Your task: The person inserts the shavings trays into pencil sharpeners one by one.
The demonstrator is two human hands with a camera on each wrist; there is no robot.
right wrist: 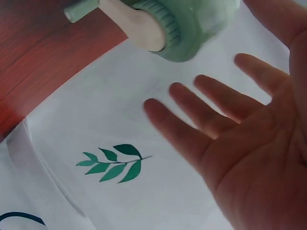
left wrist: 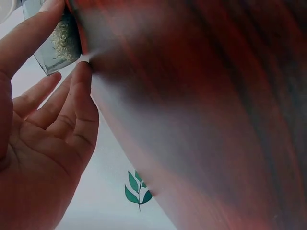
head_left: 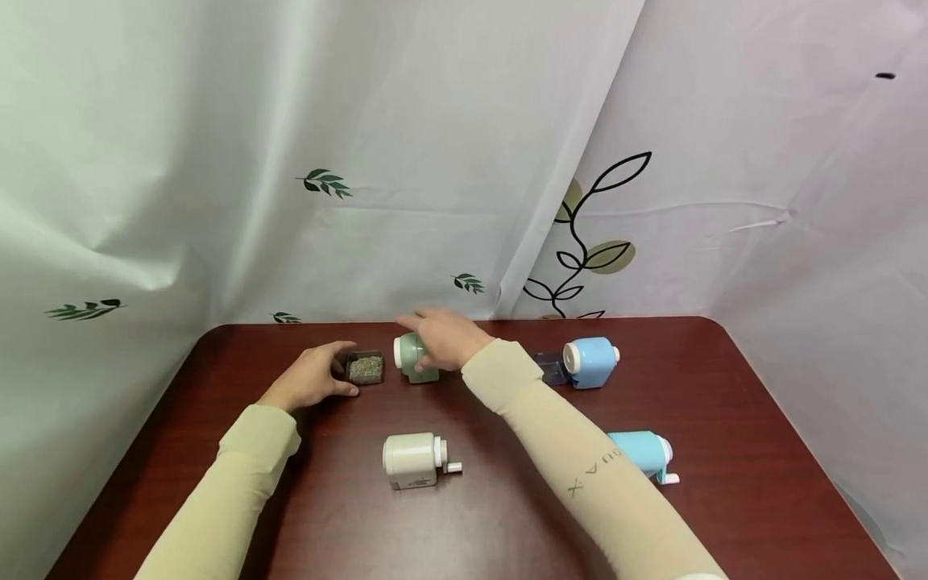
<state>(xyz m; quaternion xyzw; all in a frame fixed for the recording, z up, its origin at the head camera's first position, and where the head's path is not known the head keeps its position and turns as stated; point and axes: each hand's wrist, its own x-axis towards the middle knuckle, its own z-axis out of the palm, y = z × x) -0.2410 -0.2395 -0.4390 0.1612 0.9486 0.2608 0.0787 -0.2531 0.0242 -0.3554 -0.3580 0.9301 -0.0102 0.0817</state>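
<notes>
A small see-through drawer [head_left: 366, 368] holding pencil shavings sits at the back left of the table. My left hand [head_left: 310, 377] is at its left end, thumb and fingers spread to either side. In the left wrist view, the thumb overlaps the drawer [left wrist: 45, 60] and a fingertip is right by its corner. Right of it stands a green crank pencil sharpener [head_left: 411, 356]. My right hand [head_left: 448, 338] reaches over this sharpener and partly hides it. From the right wrist, straight, spread fingers [right wrist: 184, 132] show beside the sharpener's crank [right wrist: 136, 24].
A beige sharpener [head_left: 410, 459] lies nearer the front. At the back right are a blue sharpener [head_left: 593, 364] and a dark see-through drawer [head_left: 551, 369] beside it. My right sleeve partly covers a light blue sharpener [head_left: 641, 451]. A white curtain [head_left: 406, 242] hangs behind the table.
</notes>
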